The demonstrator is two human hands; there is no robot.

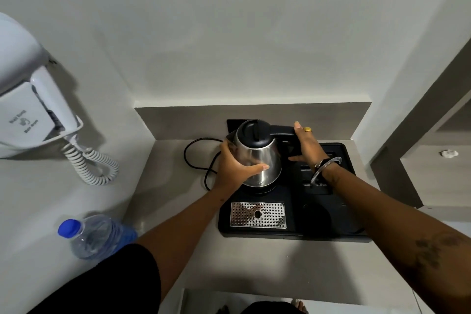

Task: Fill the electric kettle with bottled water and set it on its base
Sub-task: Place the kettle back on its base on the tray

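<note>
Steel kettle sitting on black tray; left hand cupping body, right hand gripping handle; capped water bottle standing at left.

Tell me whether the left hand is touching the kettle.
Touching. The head view shows the left hand wrapped around the steel body of the kettle, thumb pressed across its front.

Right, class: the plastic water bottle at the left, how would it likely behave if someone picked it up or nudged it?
The water bottle looks thin-walled and clear, so it would probably dent under a squeeze. It seems mostly empty, so likely light. Its blue cap is on, so spilling seems unlikely, though a nudge might tip it.
</note>
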